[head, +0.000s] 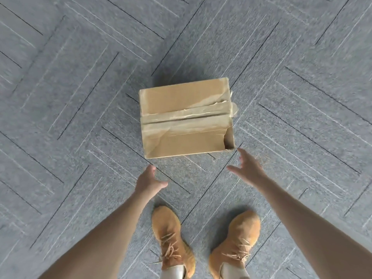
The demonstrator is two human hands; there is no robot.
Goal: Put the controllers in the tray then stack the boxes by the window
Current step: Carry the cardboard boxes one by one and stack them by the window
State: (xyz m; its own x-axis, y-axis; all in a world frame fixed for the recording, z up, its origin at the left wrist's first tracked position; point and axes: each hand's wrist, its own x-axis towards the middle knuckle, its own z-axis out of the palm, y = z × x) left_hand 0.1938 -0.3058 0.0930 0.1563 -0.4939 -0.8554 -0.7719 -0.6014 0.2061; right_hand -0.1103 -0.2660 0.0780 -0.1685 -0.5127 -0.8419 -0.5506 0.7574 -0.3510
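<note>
A brown cardboard box [186, 117] sits on the grey carpet straight ahead of me, its flaps closed under torn, peeling tape and its near right corner ripped. My left hand [150, 181] hovers just short of the box's near left corner, fingers relaxed and holding nothing. My right hand [246, 167] reaches toward the near right corner with fingers spread, its tips close to the torn corner but apart from it. No controllers, tray or window are in view.
Grey carpet tiles [80, 97] with a line pattern cover the whole floor. My two tan lace-up shoes [173, 240] stand side by side just behind the hands. Nothing else lies near the box.
</note>
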